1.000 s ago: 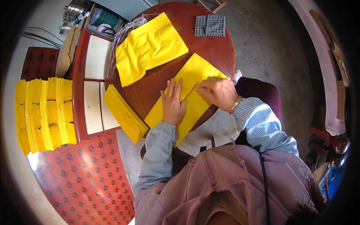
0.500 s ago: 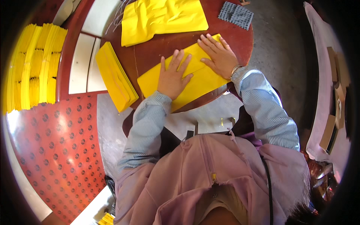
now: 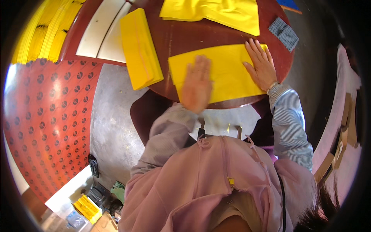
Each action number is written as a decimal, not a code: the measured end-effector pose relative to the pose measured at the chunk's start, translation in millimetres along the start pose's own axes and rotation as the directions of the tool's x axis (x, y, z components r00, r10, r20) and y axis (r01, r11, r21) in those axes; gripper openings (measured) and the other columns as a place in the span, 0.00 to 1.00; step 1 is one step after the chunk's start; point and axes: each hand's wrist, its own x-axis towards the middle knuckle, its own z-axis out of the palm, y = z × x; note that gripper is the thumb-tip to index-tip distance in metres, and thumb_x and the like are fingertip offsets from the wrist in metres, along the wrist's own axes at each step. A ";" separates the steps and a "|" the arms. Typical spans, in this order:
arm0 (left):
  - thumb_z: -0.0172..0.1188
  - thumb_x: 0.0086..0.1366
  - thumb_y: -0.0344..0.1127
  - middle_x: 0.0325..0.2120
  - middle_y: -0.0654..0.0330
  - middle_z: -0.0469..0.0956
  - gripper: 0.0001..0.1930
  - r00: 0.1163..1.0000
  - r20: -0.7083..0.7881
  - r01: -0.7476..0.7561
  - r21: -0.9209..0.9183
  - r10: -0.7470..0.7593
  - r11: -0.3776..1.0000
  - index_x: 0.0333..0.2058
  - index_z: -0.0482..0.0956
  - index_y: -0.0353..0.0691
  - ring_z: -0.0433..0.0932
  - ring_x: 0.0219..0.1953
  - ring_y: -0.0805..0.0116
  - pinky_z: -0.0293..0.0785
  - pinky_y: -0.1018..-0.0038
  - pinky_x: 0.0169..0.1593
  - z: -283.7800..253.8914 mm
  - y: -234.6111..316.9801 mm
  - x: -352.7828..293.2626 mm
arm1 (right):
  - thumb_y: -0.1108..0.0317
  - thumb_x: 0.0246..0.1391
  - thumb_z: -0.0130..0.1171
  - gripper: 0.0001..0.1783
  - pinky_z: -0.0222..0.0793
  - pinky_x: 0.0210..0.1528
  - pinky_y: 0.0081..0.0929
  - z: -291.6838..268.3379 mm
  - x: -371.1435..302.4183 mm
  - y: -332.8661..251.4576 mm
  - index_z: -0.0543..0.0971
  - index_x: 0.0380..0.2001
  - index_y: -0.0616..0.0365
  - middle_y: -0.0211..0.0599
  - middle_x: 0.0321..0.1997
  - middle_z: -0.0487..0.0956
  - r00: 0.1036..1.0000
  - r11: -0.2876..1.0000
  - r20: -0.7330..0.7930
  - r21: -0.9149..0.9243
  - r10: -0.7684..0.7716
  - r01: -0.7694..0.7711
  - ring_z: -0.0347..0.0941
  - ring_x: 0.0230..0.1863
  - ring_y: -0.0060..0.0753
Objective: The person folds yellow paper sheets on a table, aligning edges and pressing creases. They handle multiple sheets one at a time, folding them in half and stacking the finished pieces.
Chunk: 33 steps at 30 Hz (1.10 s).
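A folded yellow sheet (image 3: 228, 73), wider than deep, lies on the round red-brown table (image 3: 193, 36) in front of me. My left hand (image 3: 198, 83), smeared by motion, is over its left part with the fingers stretched out. Whether that palm touches the sheet I cannot tell. My right hand (image 3: 261, 65) rests flat on the sheet's right end, thumb spread from the fingers. Left of the sheet is a folded yellow stack (image 3: 141, 50), narrow and thick. A larger, creased yellow sheet (image 3: 212, 13) lies toward the far side.
A grey bumpy pad (image 3: 284, 34) sits by the table's right edge. Large yellow bundles (image 3: 42, 31) stand at the far left, above a red patterned panel (image 3: 50, 112). Cardboard pieces (image 3: 340, 143) are at the right, and a yellow bundle (image 3: 87, 208) lies low at the left.
The view has shifted, so the table sits farther right and higher. The folded sheet now lies straighter, less tilted. Both hands stay over it; the left one is now blurred.
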 end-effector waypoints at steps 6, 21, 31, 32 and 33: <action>0.64 0.71 0.47 0.79 0.48 0.54 0.42 0.998 0.050 0.050 -0.043 -0.048 0.998 0.76 0.56 0.35 0.47 0.82 0.52 0.42 0.51 0.81 1.1 6.6 9.6 | 0.45 0.75 0.46 0.38 0.32 0.86 0.47 -14.0 3.3 -5.3 0.55 0.81 0.45 0.33 0.87 0.52 0.998 0.999 0.052 -0.029 0.022 -0.020 0.40 0.87 0.37; 0.42 0.82 0.54 0.79 0.48 0.53 0.35 0.993 0.039 -0.119 0.252 0.113 0.960 0.78 0.54 0.43 0.48 0.81 0.45 0.47 0.38 0.77 -0.9 -35.2 52.9 | 0.41 0.74 0.48 0.40 0.31 0.86 0.56 -28.9 2.7 -20.9 0.56 0.80 0.46 0.37 0.87 0.50 0.992 0.958 0.125 0.279 0.030 -0.064 0.38 0.88 0.42; 0.39 0.80 0.62 0.79 0.55 0.58 0.37 0.852 0.000 -0.391 0.666 0.524 0.635 0.79 0.55 0.49 0.62 0.78 0.56 0.68 0.49 0.67 42.2 -50.1 62.1 | 0.36 0.71 0.45 0.44 0.29 0.83 0.69 51.8 62.4 -37.5 0.57 0.80 0.50 0.35 0.87 0.50 0.997 0.993 -0.003 0.087 -0.077 0.077 0.39 0.87 0.40; 0.39 0.80 0.62 0.79 0.55 0.58 0.37 0.873 0.058 -0.386 0.688 0.484 0.614 0.79 0.56 0.49 0.62 0.77 0.56 0.69 0.49 0.66 41.0 -50.4 61.8 | 0.37 0.72 0.43 0.43 0.29 0.83 0.68 56.4 60.9 -41.0 0.56 0.80 0.49 0.34 0.87 0.49 0.990 0.975 0.046 0.185 -0.132 0.121 0.38 0.87 0.39; 0.39 0.80 0.62 0.78 0.55 0.58 0.37 0.889 0.114 -0.385 0.709 0.444 0.590 0.79 0.56 0.49 0.62 0.77 0.56 0.69 0.50 0.66 38.1 -50.3 62.1 | 0.38 0.73 0.42 0.42 0.29 0.84 0.67 59.6 61.7 -44.1 0.55 0.81 0.48 0.32 0.87 0.48 0.995 0.983 0.038 0.159 -0.095 0.088 0.37 0.88 0.39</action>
